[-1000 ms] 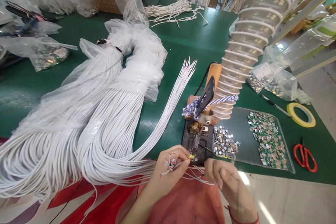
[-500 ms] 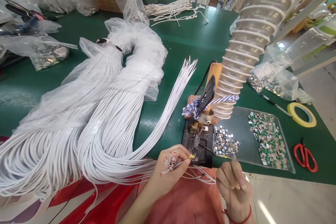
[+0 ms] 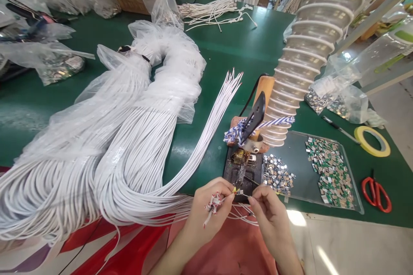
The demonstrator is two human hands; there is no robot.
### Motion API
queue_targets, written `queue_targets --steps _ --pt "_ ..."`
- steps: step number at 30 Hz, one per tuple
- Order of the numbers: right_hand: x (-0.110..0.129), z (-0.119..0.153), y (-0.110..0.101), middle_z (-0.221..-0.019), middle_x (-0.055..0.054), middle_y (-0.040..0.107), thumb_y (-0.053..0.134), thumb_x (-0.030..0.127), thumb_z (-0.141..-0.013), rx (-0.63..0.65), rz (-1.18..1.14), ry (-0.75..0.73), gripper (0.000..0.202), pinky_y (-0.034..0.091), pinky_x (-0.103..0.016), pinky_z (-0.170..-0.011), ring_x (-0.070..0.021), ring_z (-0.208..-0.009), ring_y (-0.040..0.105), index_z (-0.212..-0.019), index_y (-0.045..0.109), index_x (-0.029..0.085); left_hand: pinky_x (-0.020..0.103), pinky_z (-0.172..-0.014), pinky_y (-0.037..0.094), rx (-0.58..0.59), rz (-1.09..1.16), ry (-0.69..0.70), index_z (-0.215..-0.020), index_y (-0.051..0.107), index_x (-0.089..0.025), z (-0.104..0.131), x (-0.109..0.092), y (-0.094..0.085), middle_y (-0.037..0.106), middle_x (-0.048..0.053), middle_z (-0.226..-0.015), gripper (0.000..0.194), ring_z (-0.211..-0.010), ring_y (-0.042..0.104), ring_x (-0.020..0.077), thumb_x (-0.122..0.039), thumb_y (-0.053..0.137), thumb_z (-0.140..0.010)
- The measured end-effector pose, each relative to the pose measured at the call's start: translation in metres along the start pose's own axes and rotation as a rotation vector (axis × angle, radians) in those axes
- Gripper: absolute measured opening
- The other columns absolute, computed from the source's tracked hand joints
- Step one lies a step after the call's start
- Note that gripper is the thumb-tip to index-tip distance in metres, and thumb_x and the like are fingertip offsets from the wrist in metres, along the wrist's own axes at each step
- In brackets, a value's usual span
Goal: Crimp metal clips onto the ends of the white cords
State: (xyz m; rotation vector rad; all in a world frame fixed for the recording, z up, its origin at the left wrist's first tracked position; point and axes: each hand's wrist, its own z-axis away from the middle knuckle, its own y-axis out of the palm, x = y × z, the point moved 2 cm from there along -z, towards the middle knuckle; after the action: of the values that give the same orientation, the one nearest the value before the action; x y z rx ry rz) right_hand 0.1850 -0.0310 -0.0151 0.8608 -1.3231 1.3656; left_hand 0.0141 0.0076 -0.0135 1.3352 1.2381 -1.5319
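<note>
My left hand (image 3: pixel 214 208) is closed around several thin white cables (image 3: pixel 214 204), whose red-and-white ends stick out of the fist. Its thumb and forefinger pinch at a small piece with yellow (image 3: pixel 237 190) at the front edge of a black fixture (image 3: pixel 243 176). Just right of it, my right hand (image 3: pixel 269 210) pinches a thin pale sliver (image 3: pixel 245 195) pointing toward that piece; what it is, I cannot make out. A heap of small metal connectors (image 3: pixel 278 175) lies beside the fixture, on a clear tray (image 3: pixel 298 154).
Bundled white cables (image 3: pixel 135 137) in plastic cover the left side. A ribbed clear hose (image 3: pixel 305 60) rises behind the fixture. Small green-and-silver boards (image 3: pixel 331 174) lie in the tray. Yellow tape (image 3: pixel 382 142) and red-handled scissors (image 3: pixel 376 193) lie at the right.
My right hand has moved left from beside the tray's front edge to close beside my left fingertips, with a thin sliver now showing in its pinch. The left hand stays nearly in place.
</note>
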Motion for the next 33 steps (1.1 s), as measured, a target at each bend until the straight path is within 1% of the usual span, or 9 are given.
queue_targets --steps 2,5,8,10,14,18,27,33 --pt "0.003 -0.002 0.004 -0.076 0.000 0.050 0.059 0.031 -0.095 -0.013 0.028 -0.086 0.021 0.039 -0.023 -0.051 -0.0134 -0.060 0.046 -0.077 0.056 0.022 0.023 -0.065 0.047 -0.011 -0.014 0.009 -0.071 0.060 -0.018 -0.001 -0.003 -0.001 0.066 0.002 -0.080 0.020 -0.069 0.062 0.0134 -0.013 0.057 -0.090" --pt "0.006 -0.002 0.008 -0.085 -0.004 0.056 0.062 0.024 -0.093 -0.051 0.043 -0.195 0.016 0.045 -0.024 -0.057 -0.0158 -0.070 0.054 -0.078 0.059 0.021 0.023 -0.065 0.047 -0.028 -0.032 0.026 -0.070 0.059 -0.018 -0.002 -0.006 -0.002 0.066 0.002 -0.079 0.021 -0.068 0.062 0.0132 -0.013 0.057 -0.090" --pt "0.008 -0.001 0.011 -0.093 -0.007 0.063 0.064 0.020 -0.091 -0.072 0.004 -0.247 0.012 0.052 -0.028 -0.070 -0.0186 -0.082 0.062 -0.080 0.061 0.022 0.023 -0.065 0.047 -0.031 -0.043 0.038 -0.072 0.058 -0.019 -0.002 -0.006 -0.003 0.066 0.001 -0.080 0.020 -0.069 0.062 0.0127 -0.012 0.057 -0.091" --pt "0.010 -0.001 0.014 -0.094 -0.007 0.065 0.064 0.017 -0.091 -0.073 -0.034 -0.261 0.012 0.053 -0.030 -0.074 -0.0187 -0.083 0.065 -0.081 0.062 0.022 0.023 -0.065 0.046 -0.025 -0.049 0.039 -0.073 0.058 -0.019 -0.002 -0.006 -0.004 0.066 0.001 -0.081 0.019 -0.070 0.062 0.0127 -0.012 0.057 -0.091" --pt "0.014 -0.002 0.017 -0.092 -0.006 0.066 0.065 0.012 -0.090 -0.081 -0.071 -0.270 0.014 0.055 -0.029 -0.071 -0.0179 -0.081 0.066 -0.080 0.063 0.022 0.023 -0.064 0.046 -0.029 -0.064 0.035 -0.074 0.058 -0.019 -0.001 -0.005 -0.004 0.065 0.002 -0.083 0.019 -0.070 0.061 0.0131 -0.013 0.056 -0.092" --pt "0.017 -0.003 0.018 -0.090 -0.006 0.066 0.065 0.012 -0.089 -0.106 -0.063 -0.271 0.015 0.055 -0.028 -0.069 -0.0189 -0.084 0.066 -0.079 0.063 0.022 0.022 -0.063 0.046 -0.023 -0.063 0.031 -0.074 0.058 -0.020 -0.001 -0.007 -0.004 0.064 0.002 -0.084 0.019 -0.070 0.061 0.0129 -0.013 0.055 -0.092" --pt "0.022 -0.005 0.021 -0.089 -0.004 0.064 0.065 0.008 -0.088 -0.116 -0.036 -0.316 0.017 0.054 -0.027 -0.069 -0.0177 -0.083 0.064 -0.081 0.063 0.023 0.021 -0.062 0.046 -0.045 -0.043 0.076 -0.077 0.059 -0.020 -0.002 -0.017 -0.006 0.065 0.001 -0.084 0.017 -0.069 0.061 0.0121 -0.011 0.057 -0.091" --pt "0.021 -0.005 0.023 -0.088 -0.004 0.064 0.065 0.007 -0.087 -0.130 0.011 -0.346 0.017 0.054 -0.028 -0.068 -0.0185 -0.082 0.064 -0.080 0.064 0.022 0.022 -0.061 0.046 -0.047 -0.015 0.021 -0.073 0.060 -0.020 -0.002 -0.014 -0.006 0.065 0.001 -0.081 0.020 -0.068 0.061 0.0132 -0.013 0.057 -0.091"
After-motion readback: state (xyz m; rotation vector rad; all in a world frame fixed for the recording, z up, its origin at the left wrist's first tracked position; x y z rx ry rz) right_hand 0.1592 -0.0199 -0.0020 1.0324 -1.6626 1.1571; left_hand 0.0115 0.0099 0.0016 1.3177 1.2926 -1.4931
